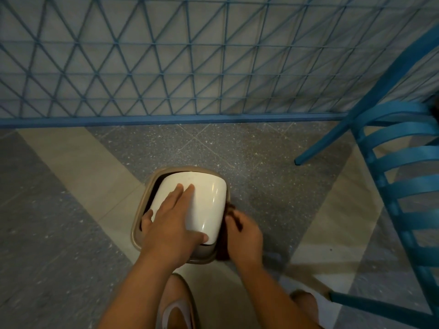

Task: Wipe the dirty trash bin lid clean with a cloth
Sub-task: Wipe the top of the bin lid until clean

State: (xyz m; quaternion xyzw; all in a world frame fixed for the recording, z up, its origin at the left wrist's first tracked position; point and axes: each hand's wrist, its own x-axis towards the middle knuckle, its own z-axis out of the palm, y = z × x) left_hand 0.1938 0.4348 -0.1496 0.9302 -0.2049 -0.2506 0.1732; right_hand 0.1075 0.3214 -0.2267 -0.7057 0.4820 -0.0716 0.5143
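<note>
**Wiping at the right edge of a white bin lid**

Seen from above, one trash bin [139,230] stands on the tiled floor [261,162], its tan rim framing a glossy white swing lid [209,200]. The lid's surface is smooth and rounded at the corners, with bright highlights along its right half; faint specks can be made out near its far edge, though dirt cannot be judged with certainty. The lid is tilted within the rim, so that dark gaps are left along the left and near sides.

Two hands are counted. The left hand [171,222] is laid flat on the lid, fingers straight and spread, the thumb reaching to the lid's near corner. The right hand [244,236] is curled around one dark brown cloth [234,216], which is pressed against the lid's right edge and the rim beside it.

One blue slatted chair [389,172] stands to the right, well apart from the bin, with one leg set down on the floor beyond it. One blue lattice fence [190,67] runs across behind. Open floor is left between bin and fence and to the left.
</note>
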